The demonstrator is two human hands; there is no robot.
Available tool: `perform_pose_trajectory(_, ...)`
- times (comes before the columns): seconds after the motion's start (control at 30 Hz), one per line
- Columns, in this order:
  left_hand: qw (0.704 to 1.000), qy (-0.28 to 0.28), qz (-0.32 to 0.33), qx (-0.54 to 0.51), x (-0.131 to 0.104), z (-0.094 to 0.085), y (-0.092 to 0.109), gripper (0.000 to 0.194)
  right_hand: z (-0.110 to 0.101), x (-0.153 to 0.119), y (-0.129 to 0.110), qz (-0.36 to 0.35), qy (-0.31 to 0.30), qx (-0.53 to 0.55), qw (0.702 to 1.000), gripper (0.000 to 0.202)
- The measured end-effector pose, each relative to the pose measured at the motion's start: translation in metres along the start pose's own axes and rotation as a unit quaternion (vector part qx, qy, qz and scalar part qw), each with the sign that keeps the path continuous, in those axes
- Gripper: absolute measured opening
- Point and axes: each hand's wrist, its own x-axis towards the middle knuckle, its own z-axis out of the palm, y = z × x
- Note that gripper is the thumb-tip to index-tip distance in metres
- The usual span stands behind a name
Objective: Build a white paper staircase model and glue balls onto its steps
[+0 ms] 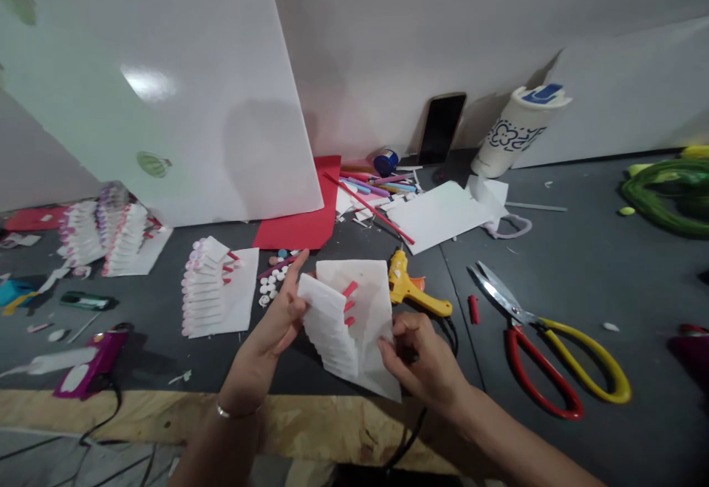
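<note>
A white paper piece (371, 280) with a row of layered white strips and several short red sticks is held up over the front of the dark table. My left hand (280, 321) grips its left edge beside the strips, the index finger pointing up. On the right edge, the bent fingers of my right hand (415, 350) pinch the paper. A similar piece (238, 302) with pink-tipped strips lies to the left. Small white rolled discs (271, 287) sit just behind my left hand. A yellow glue gun (415, 287) rests behind my right hand.
Large scissors (518, 313) with red and yellow handles lie open at the right. Red paper (304, 225), a white sheet (443, 213), a phone (442, 128) and a patterned cup (512, 136) are farther back. A magenta device (94, 361) with a cable sits at the left front.
</note>
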Motion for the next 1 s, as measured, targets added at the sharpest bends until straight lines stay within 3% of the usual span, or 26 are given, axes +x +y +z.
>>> perform_pose_trajectory(0.2,1.0,0.01,0.007,0.003,0.003,0.0,-0.001,0.114,0.0,0.0,0.001,0.074,-0.013,0.055,0.996,0.017)
perform_pose_trajectory(0.33,1.0,-0.014,-0.019,-0.004,0.005,-0.003,-0.006,0.112,-0.002,0.004,0.004,0.138,-0.012,0.097,0.986,0.021)
perform_pose_trajectory(0.53,1.0,-0.024,-0.001,0.002,0.01,-0.002,-0.013,0.083,-0.005,0.009,0.008,0.105,0.011,0.093,0.99,0.021)
perform_pose_trajectory(0.7,0.999,0.024,0.037,-0.01,0.019,-0.006,-0.014,0.07,-0.024,0.017,0.013,0.053,0.035,-0.057,0.996,0.017)
perform_pose_trajectory(0.8,0.998,0.038,0.04,-0.016,0.023,-0.009,-0.014,0.067,-0.037,0.025,0.022,0.01,0.059,-0.23,0.971,0.021)
perform_pose_trajectory(0.9,0.998,0.045,0.039,-0.015,0.025,-0.011,-0.015,0.066,-0.042,0.031,0.035,-0.058,0.019,-0.322,0.945,0.028)
perform_pose_trajectory(1.0,0.997,0.067,0.049,-0.007,0.027,-0.012,-0.019,0.068,-0.04,0.032,0.044,-0.083,-0.007,-0.351,0.933,0.029)
